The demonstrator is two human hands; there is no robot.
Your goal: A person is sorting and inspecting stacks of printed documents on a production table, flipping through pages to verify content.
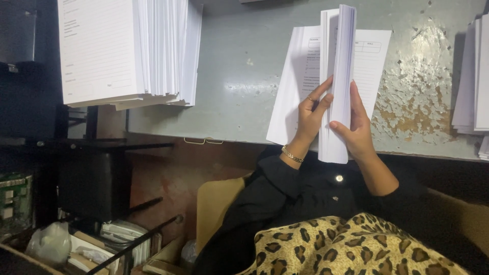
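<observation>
At far left a tall pile of printed forms (127, 48) overhangs the near edge of the grey, paint-chipped table (244, 76). Right of centre, the left hand (311, 114), ringed and with a gold bracelet at the wrist, presses its spread fingers flat against the left face of a sheaf of white sheets (337, 81) held upright on edge. The right hand (356, 130) clasps the sheaf's other face, thumb curled over the near lower edge. The sheaf stands sandwiched between both hands above loose forms (298, 76) lying on the table. More paper stacks (476, 76) sit at far right
</observation>
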